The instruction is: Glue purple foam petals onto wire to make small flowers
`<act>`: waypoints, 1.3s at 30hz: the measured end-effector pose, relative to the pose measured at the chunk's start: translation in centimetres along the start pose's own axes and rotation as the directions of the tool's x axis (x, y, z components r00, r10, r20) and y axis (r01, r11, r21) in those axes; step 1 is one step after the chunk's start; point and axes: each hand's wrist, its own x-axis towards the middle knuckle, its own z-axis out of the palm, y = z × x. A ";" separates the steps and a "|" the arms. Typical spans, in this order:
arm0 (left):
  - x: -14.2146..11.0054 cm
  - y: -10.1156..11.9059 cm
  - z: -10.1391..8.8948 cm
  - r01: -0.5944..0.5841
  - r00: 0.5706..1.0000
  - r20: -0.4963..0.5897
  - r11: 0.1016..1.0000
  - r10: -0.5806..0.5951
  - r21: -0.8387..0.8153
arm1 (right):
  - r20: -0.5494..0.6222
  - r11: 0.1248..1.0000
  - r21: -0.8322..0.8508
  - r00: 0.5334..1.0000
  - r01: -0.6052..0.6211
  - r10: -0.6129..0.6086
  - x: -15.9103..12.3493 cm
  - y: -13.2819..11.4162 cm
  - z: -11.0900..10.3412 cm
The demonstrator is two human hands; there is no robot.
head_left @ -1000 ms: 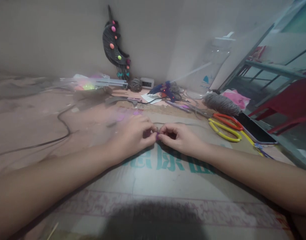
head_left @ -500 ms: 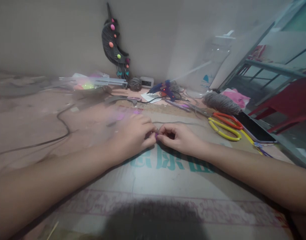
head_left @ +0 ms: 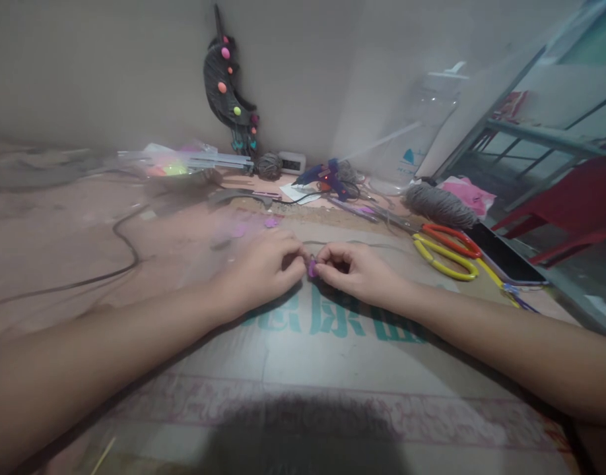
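My left hand and my right hand meet fingertip to fingertip over a sheet of cardboard with green print. Both are closed in a pinch on a small purple piece held between them. A thin grey strand runs off to the right just behind my right hand. Both forearms rest low over the cardboard.
Yellow and orange scissors, a roll of grey yarn and a phone lie to the right. A blue glue gun, a clear bottle and a dark crescent decoration stand at the wall. A black cable curves at left.
The hands stay together in almost the same spot; the purple piece shows a little more between the fingertips now.
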 end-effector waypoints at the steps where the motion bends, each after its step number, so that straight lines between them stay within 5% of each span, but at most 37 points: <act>1: 0.0 0.1 0.0 0.002 1.000 -0.001 1.000 -0.002 -0.024 | -0.003 1.000 0.013 1.000 -0.006 0.006 0.0 0.0 0.0; 20: 0.0 -0.1 0.1 -0.053 0.998 -0.028 0.998 0.054 0.037 | -0.009 0.995 -0.091 1.000 0.029 -0.030 0.1 0.1 0.1; 27: 0.0 0.0 -0.1 0.079 0.996 -0.040 0.993 -0.083 -0.093 | -0.019 0.999 -0.051 1.000 -0.002 0.001 0.1 0.1 0.0; 39: 0.0 0.1 0.1 -0.018 1.000 -0.015 0.999 0.018 -0.026 | -0.023 0.997 -0.079 1.000 0.018 -0.020 0.2 0.2 0.1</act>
